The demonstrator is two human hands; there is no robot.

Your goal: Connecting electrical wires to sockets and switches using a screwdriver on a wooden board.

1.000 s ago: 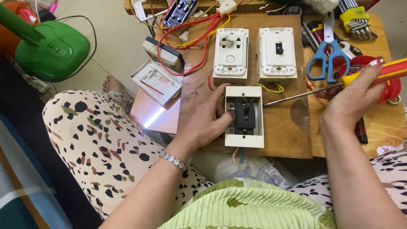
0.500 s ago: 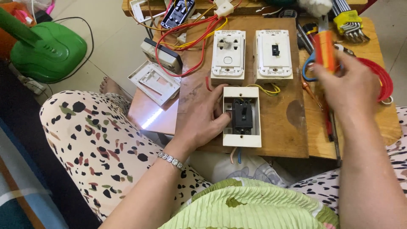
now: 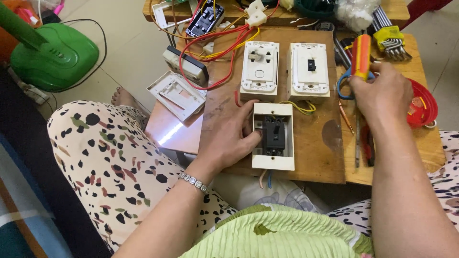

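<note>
Resting at the near edge of a wooden board point(image 3: 315, 157), a cream switch box point(image 3: 273, 136) with a black breaker point(image 3: 274, 135) inside is steadied by the left hand point(image 3: 229, 138), fingers spread against the box's left side. Just beyond the box stand 2 white switch plates point(image 3: 260, 67), side by side. To the box's right, the right hand point(image 3: 382, 93) is closed around an orange-handled screwdriver point(image 3: 361, 57), above blue-handled scissors point(image 3: 345, 86). Red wires point(image 3: 210, 40) loop beyond the box, to its left.
</note>
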